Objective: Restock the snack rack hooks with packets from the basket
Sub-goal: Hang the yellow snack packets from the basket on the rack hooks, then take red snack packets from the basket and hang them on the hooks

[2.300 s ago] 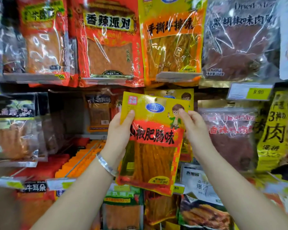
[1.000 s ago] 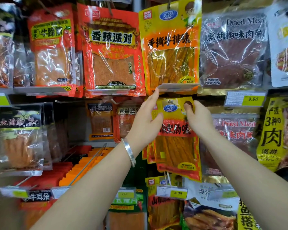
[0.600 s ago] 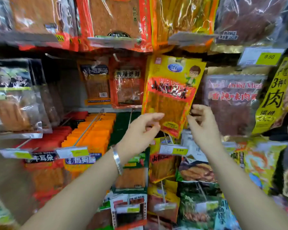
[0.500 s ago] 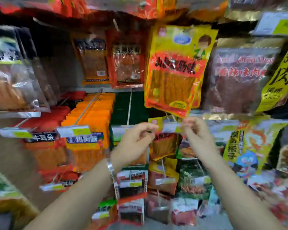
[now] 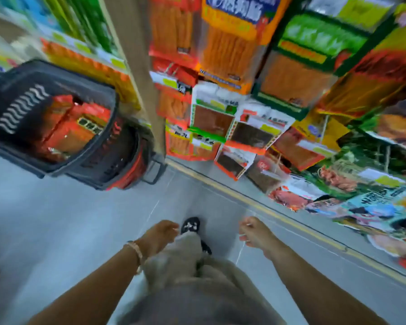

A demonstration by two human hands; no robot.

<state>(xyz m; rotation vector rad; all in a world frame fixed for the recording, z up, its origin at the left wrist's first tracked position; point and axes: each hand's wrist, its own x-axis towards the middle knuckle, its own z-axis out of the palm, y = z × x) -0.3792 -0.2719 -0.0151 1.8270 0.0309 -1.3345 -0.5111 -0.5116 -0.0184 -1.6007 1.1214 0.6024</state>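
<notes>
The left hand [image 5: 160, 235] and the right hand [image 5: 256, 232] are both low in front of the body, over the grey floor [image 5: 75, 221]. Each hand has its fingers loosely bent and holds nothing. The two hands are apart, and between them one black shoe [image 5: 190, 225] shows below the beige trousers [image 5: 185, 261]; a second shoe is mostly hidden. One pale bracelet [image 5: 134, 250] sits on the left wrist.

To the upper left, two baskets stand on the floor close together. The dark basket [image 5: 18, 109] in front holds the red packets [image 5: 73, 127]; these are several, but the blur does not allow an exact count. The second basket [image 5: 129, 158], with red trim, is right behind it, and what it holds I cannot tell.

To the right of the baskets the snack rack [image 5: 256, 127] hangs full of orange, red and green packets in many rows. One yellow line [image 5: 244, 192] runs on the floor along its foot
</notes>
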